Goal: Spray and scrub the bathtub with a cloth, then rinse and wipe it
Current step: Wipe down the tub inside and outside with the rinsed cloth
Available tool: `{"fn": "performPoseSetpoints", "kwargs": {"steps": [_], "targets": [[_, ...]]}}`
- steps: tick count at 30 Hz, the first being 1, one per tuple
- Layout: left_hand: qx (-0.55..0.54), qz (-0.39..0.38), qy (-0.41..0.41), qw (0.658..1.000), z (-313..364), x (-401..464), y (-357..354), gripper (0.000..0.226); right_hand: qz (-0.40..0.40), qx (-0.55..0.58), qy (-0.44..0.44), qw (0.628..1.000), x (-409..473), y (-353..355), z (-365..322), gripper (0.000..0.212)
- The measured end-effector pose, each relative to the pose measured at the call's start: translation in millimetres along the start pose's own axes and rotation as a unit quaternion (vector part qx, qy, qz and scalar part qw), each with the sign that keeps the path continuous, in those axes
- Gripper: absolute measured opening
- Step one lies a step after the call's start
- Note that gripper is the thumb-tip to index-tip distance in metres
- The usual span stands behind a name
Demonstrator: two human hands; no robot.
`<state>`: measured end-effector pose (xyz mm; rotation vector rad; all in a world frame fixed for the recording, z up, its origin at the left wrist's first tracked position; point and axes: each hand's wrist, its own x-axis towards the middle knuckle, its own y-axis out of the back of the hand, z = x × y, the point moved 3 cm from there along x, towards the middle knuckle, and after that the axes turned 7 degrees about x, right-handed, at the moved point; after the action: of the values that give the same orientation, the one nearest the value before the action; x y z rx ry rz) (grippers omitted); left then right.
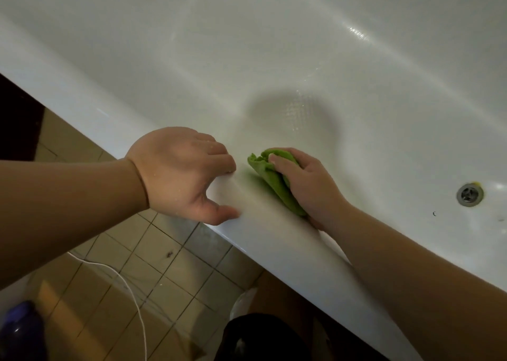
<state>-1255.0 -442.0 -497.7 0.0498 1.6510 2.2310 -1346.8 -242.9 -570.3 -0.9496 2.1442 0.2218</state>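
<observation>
One white bathtub (274, 45) fills most of the view. It is glossy, with a wet sheen and fine droplets on the inner wall and a round shadow beyond the hands. Its rim (288, 240) runs diagonally from upper left to lower right. A metal drain (469, 194) sits at far right, with a yellow fleck on its upper edge and a small dark mark (434, 213) just below-left.

Beige tiled floor (170, 272) with dark grout lies outside the tub, lower left. A dark garment (263, 338) shows at bottom centre, close to the tub's outer side. A blurred purple-blue object (22, 330) sits in the bottom-left corner; I cannot tell what it is. A thin white cord (129, 286) loops across the tiles.

Left hand (181, 174) is clamped on the rim, fingers curled over the inner edge, thumb on the rim's top face, droplets on its back. It sits just beside the cloth with a narrow gap between.

The right forearm crosses the rim from outside. Right hand (307, 185) clutches the cloth (274, 182) against the inner slope just under the rim.

The cloth is bright green, bunched into folds, with a fuzzy texture. Its upper folds poke out past the fingertips, and its lower end trails under the palm. A faint green reflection shows on the rim beside it.
</observation>
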Motion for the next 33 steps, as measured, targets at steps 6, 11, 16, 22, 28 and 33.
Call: {"fn": "performPoseSetpoints", "kwargs": {"steps": [6,11,16,22,28,33], "targets": [[0.0,0.007,-0.001,1.0,-4,-1,4,0.068,-0.085,-0.144,0.021,0.986,-26,17,2,0.022],[0.004,-0.004,0.001,1.0,-8,-5,5,0.071,-0.005,-0.241,-0.071,0.968,44,39,57,0.03],[0.011,-0.012,-0.002,1.0,-16,-7,5,0.073,-0.004,-0.222,-0.007,0.975,74,-12,33,0.033],[-0.004,0.006,0.011,1.0,-28,-12,8,0.069,-0.053,-0.163,0.013,0.985,41,4,30,0.023],[-0.007,0.006,0.019,1.0,-36,-14,10,0.067,0.033,-0.283,-0.068,0.956,106,44,102,0.047],[-0.006,0.013,0.029,0.999,-39,-17,10,0.064,0.066,-0.289,-0.116,0.948,157,9,97,0.061]]}}
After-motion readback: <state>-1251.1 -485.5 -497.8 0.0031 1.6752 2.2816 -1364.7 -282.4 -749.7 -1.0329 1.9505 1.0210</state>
